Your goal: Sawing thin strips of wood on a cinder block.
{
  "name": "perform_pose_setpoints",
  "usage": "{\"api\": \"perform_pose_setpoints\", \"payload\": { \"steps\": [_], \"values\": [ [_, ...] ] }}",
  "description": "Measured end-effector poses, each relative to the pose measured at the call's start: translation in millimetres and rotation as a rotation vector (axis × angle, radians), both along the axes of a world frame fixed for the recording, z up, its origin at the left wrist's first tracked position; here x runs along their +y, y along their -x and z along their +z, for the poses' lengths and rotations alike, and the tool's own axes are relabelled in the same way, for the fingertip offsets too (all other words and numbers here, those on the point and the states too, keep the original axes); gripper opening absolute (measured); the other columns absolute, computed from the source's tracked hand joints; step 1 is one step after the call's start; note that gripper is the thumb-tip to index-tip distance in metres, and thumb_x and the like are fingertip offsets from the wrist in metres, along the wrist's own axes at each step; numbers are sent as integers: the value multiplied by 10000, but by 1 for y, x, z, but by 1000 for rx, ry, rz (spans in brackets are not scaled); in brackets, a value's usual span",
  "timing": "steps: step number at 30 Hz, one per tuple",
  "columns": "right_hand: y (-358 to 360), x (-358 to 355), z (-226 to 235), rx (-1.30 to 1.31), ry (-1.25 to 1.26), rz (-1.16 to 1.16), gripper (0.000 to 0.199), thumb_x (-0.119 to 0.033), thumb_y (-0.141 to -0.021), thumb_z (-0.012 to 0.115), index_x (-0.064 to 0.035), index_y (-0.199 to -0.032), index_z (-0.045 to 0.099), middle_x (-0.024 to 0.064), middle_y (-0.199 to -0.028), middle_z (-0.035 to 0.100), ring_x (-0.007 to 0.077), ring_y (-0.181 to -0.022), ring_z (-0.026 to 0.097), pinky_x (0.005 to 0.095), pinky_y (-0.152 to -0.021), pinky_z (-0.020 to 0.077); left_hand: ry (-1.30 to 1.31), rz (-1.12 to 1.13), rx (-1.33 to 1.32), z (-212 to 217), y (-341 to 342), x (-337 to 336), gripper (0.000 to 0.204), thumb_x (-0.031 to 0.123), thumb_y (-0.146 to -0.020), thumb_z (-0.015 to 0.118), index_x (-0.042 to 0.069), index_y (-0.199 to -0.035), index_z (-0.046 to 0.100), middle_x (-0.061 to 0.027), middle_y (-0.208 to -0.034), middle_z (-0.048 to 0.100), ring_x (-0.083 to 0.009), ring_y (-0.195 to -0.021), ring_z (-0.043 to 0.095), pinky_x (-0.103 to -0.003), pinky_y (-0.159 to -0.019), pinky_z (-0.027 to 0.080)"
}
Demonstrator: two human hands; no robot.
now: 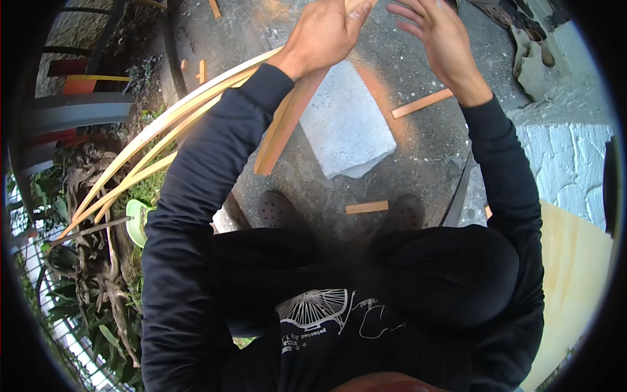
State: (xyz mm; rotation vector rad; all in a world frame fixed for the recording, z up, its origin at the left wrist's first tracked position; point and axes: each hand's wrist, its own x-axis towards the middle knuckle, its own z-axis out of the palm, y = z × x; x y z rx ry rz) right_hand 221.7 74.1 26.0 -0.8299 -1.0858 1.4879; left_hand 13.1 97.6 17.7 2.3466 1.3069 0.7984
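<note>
My left hand [326, 31] is closed round a wooden board near the top edge of the view. The near part of this board [287, 127] slants down toward me, past my left wrist. To its right, my right hand [444, 42] is held up with fingers stretched and apart; no object shows in it, though its fingertips reach the view's edge. Beneath and between the hands, a pale grey block [349, 124] lies on the ground, with orange sawdust [379, 95] along its right side. The board's far end is out of view.
Long bent wooden strips [150, 130] fan out left of my left arm. Wood offcuts lie on the concrete, one right of the block [421, 103], another between my shoes [367, 207]. A pale blue wall [565, 160] and a light wooden panel [568, 281] stand at right.
</note>
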Motion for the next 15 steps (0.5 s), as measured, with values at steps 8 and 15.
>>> {"api": "perform_pose_setpoints", "payload": {
  "steps": [8, 15],
  "values": [
    [-112, -211, -194, -978, -57, -611, 454, -145, -926, 775, -22, -1328, 602, 151, -1203, 696, 248, -1103, 650, 387, -938, 515, 170, -113, 202, -123, -20, -25, 363, 297, -1053, 579, -48, -1066, 467, -322, -804, 684, -524, -736, 694, -569, -647, 563],
    [-112, -390, -222, -1797, -37, -849, 494, -227, -892, 801, -35, -1307, 615, 156, -1094, 708, 277, -1003, 691, 396, -857, 530, 264, -88, 433, -149, -18, -47, 335, 288, -1021, 616, -15, -1067, 481, -297, -956, 677, -485, -884, 691, -552, -773, 566]
  ]
}}
